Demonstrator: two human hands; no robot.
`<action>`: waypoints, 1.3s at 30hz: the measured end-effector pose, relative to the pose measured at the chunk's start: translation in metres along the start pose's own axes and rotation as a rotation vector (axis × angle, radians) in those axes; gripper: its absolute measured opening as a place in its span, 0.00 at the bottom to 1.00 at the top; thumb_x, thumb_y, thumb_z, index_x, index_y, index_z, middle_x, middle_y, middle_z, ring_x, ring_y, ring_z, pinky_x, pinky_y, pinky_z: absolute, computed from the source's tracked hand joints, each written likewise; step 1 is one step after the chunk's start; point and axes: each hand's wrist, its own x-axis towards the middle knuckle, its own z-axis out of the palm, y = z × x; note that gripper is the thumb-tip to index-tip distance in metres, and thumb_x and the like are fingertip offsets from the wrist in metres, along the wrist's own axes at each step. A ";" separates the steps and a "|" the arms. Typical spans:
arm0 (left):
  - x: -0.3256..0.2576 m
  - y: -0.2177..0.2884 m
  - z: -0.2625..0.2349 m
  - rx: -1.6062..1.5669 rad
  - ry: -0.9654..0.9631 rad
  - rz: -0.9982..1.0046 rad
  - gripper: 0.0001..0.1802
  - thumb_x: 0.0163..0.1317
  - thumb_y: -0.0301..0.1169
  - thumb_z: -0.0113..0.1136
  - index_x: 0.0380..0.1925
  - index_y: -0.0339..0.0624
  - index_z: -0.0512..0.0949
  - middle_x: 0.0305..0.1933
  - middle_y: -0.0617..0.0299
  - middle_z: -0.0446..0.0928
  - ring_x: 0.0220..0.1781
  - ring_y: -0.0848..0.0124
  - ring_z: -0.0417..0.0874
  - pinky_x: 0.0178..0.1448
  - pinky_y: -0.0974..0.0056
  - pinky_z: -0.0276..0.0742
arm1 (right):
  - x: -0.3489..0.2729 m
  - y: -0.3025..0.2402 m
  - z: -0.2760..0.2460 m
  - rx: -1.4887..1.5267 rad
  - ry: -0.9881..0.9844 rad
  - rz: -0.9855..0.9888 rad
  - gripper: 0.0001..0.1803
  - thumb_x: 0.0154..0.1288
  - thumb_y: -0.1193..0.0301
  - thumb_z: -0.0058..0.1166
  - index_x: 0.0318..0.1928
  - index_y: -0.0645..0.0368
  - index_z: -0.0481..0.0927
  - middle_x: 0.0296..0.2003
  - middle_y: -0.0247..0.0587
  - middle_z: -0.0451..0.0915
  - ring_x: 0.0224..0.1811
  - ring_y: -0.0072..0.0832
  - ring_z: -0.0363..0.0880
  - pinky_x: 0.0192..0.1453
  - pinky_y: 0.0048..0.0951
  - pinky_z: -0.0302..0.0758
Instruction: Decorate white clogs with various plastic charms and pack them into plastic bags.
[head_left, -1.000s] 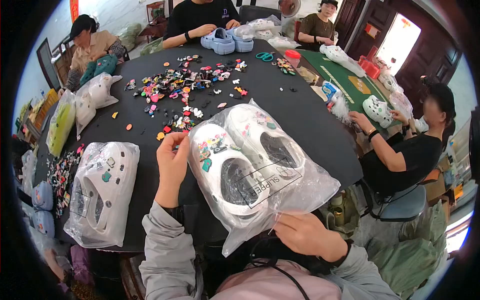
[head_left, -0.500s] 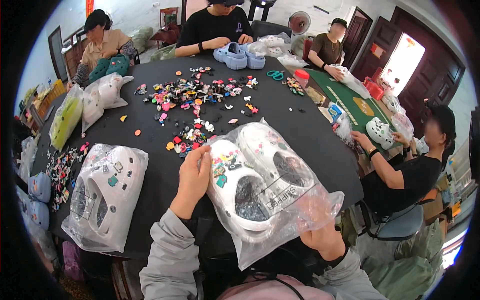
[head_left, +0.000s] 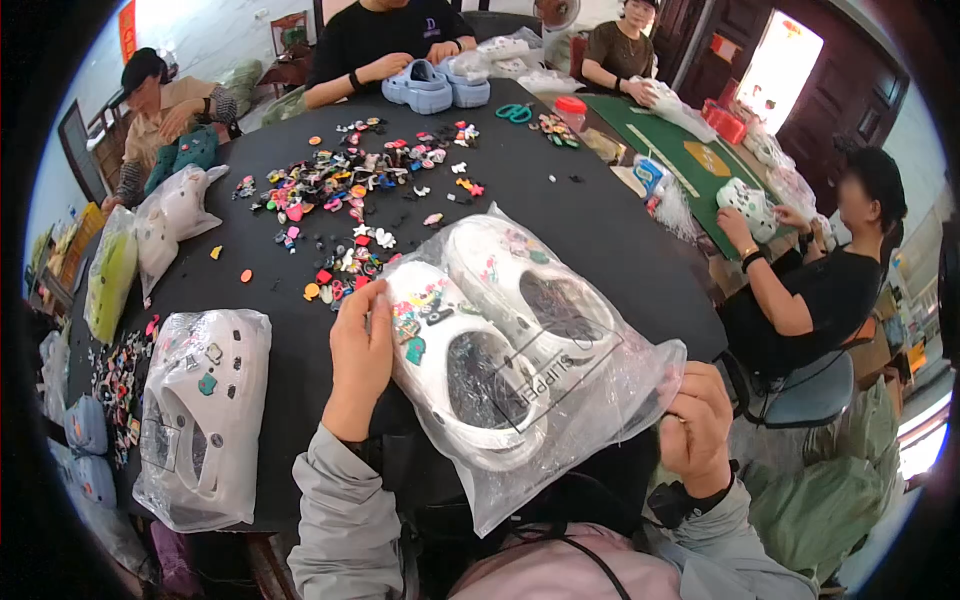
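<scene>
A pair of white clogs [head_left: 513,420] with colourful shoe charms lies inside a clear plastic bag [head_left: 590,425], tilted in front of me at the table's near edge. My left hand [head_left: 360,345] grips the bag's left side at the toe of one clog, thumb on top. At the open-looking right end of the bag, my right hand [head_left: 697,425] pinches its edge with curled fingers. To the left, another bagged pair of white clogs [head_left: 225,400] rests on the table, apart from both hands.
Loose shoe charms [head_left: 340,180] are heaped on the black table [head_left: 560,230], with more charms [head_left: 120,390] at the left. Teal scissors [head_left: 515,113] and a red-lidded jar [head_left: 570,108] lie farther back. Co-workers sit around, one handling light blue clogs [head_left: 415,88].
My right hand has moved right and up, from underneath the bag to its right edge, now pinching it. The view has shifted a little; my left hand keeps its hold.
</scene>
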 end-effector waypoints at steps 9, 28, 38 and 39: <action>0.000 -0.003 -0.001 -0.018 -0.005 -0.050 0.14 0.69 0.30 0.51 0.49 0.34 0.77 0.44 0.53 0.79 0.42 0.67 0.81 0.46 0.65 0.75 | 0.005 -0.012 0.025 -0.013 -0.277 -0.009 0.24 0.52 0.72 0.59 0.50 0.73 0.77 0.53 0.60 0.77 0.59 0.56 0.74 0.65 0.48 0.70; -0.002 0.020 0.002 -0.016 0.031 0.160 0.11 0.64 0.28 0.57 0.44 0.35 0.78 0.43 0.51 0.80 0.49 0.54 0.81 0.53 0.59 0.75 | 0.109 0.008 0.093 -0.014 -0.645 0.259 0.21 0.60 0.55 0.56 0.36 0.62 0.75 0.31 0.57 0.78 0.38 0.50 0.79 0.42 0.44 0.74; 0.008 -0.012 -0.010 -0.489 0.090 -0.319 0.36 0.68 0.42 0.58 0.67 0.31 0.58 0.64 0.49 0.67 0.62 0.64 0.71 0.63 0.63 0.68 | 0.094 -0.005 0.068 -0.163 -0.432 -0.120 0.08 0.53 0.67 0.58 0.33 0.54 0.76 0.27 0.41 0.74 0.32 0.41 0.78 0.36 0.40 0.75; 0.005 0.003 -0.009 -0.679 -0.041 -0.377 0.37 0.69 0.42 0.57 0.68 0.31 0.56 0.65 0.49 0.66 0.63 0.65 0.71 0.63 0.64 0.68 | 0.094 -0.006 0.063 -0.160 -0.456 -0.145 0.08 0.52 0.67 0.58 0.33 0.54 0.76 0.27 0.41 0.74 0.31 0.40 0.78 0.36 0.40 0.75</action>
